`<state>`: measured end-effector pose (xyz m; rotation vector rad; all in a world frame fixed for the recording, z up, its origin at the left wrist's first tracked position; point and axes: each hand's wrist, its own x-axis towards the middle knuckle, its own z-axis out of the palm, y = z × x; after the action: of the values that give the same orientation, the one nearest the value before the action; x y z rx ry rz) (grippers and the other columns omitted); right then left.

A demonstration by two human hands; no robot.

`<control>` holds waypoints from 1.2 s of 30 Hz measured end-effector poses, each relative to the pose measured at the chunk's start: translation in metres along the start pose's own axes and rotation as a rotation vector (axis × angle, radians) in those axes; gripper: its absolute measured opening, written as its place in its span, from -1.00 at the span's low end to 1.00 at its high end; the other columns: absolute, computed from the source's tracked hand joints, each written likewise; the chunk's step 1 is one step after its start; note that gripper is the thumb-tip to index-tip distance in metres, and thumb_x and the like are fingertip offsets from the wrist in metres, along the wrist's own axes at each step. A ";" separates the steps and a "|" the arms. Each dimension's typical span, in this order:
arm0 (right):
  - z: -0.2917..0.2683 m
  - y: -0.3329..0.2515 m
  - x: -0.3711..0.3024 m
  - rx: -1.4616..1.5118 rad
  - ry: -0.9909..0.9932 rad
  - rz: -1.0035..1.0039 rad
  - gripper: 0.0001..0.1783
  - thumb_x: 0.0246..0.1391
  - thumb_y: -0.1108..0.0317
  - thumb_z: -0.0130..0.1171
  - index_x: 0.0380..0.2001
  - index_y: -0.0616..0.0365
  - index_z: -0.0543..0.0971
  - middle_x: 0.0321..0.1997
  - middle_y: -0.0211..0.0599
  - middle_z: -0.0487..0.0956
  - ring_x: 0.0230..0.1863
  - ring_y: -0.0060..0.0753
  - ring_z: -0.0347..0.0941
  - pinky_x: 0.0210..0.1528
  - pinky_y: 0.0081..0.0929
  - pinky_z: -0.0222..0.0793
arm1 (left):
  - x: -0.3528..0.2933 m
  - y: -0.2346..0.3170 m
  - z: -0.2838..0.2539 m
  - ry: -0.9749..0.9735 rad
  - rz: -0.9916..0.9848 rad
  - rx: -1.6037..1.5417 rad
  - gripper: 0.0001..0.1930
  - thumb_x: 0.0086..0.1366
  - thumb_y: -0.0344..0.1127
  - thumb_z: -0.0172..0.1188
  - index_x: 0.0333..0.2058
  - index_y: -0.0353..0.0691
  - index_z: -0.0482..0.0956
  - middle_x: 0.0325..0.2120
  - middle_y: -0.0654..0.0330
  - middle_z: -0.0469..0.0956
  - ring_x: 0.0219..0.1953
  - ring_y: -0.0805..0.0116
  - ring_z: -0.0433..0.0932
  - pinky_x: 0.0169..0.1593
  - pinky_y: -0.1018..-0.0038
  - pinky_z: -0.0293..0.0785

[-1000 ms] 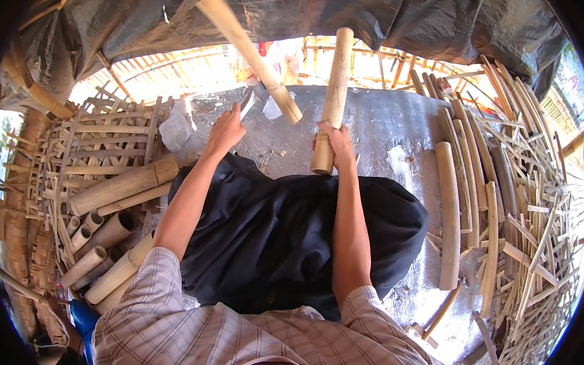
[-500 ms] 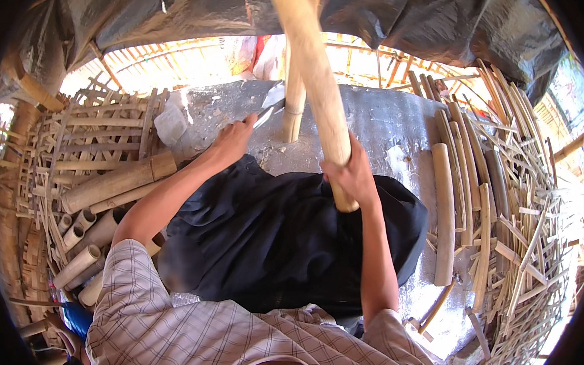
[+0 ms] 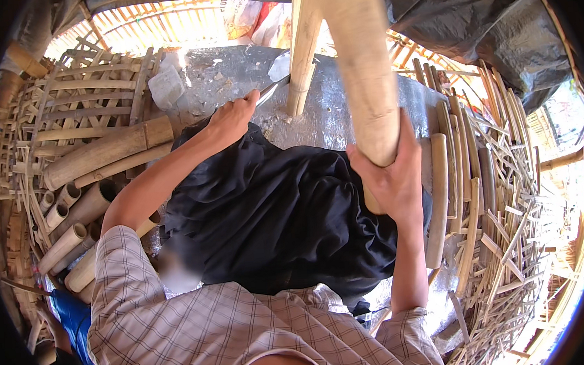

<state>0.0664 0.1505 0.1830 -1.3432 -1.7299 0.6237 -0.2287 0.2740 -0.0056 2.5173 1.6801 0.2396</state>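
My left hand is closed around the handle of a knife, whose metal blade points away to the right. The blade's far end meets the left side of an upright bamboo pole; I cannot tell whether it is sunk in. In my right hand, closed around its near end, is a thick pale wooden club. The club slants up toward the camera, its upper end blurred and cut off by the top edge. A black cloth covers my lap below both hands.
Cut bamboo tubes and a slatted bamboo frame lie at left. A pale block sits on the grey sheet. At right are bamboo lengths and a heap of split strips. Dark plastic sheeting hangs above.
My right hand and the club have swung to the right and come closer to the camera. My left hand keeps the knife at the bamboo pole. The view has tilted slightly down.
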 end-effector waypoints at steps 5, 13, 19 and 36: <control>0.046 0.064 -0.007 -0.204 -0.029 0.193 -0.43 -0.06 0.32 0.43 -0.05 0.38 0.42 -0.30 0.24 0.65 -0.20 0.34 0.64 -0.16 -0.14 0.54 | 0.000 0.006 -0.008 0.011 0.056 -0.047 -0.47 0.19 -0.61 0.09 0.14 -0.33 0.19 -0.34 -0.27 0.57 -0.26 -0.37 0.60 -0.17 -0.10 0.57; 0.049 0.103 -0.022 -0.243 -0.397 0.433 -0.22 -0.10 0.27 0.41 0.14 0.53 0.39 -0.28 0.15 0.62 -0.46 -0.16 0.65 -0.31 -0.34 0.58 | -0.005 0.005 -0.008 -0.033 -0.025 -0.103 -0.62 0.15 -0.64 0.09 -0.07 -0.34 0.22 -0.40 -0.32 0.60 -0.24 -0.37 0.63 -0.18 -0.14 0.58; 0.007 0.030 -0.007 0.102 -0.229 0.397 -0.55 -0.05 0.42 0.40 -0.13 0.39 0.47 -0.43 -0.15 0.62 -0.55 -0.40 0.59 -0.46 -0.38 0.53 | -0.005 0.005 0.006 0.036 0.051 -0.069 -0.56 0.18 -0.60 0.11 0.02 -0.34 0.21 -0.42 -0.26 0.60 -0.31 -0.36 0.63 -0.22 -0.12 0.58; 0.044 0.099 -0.004 -0.344 -0.437 0.361 -0.43 -0.13 0.22 0.42 -0.16 0.41 0.46 -0.31 0.10 0.61 -0.26 0.01 0.64 -0.22 -0.13 0.55 | -0.012 0.005 0.007 -0.076 0.012 -0.069 -0.40 0.15 -0.63 0.11 0.19 -0.40 0.18 -0.35 -0.28 0.60 -0.25 -0.37 0.62 -0.20 -0.10 0.58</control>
<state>0.0821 0.1812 0.0802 -1.8947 -2.0214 0.9022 -0.2272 0.2615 -0.0125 2.4548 1.6011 0.1967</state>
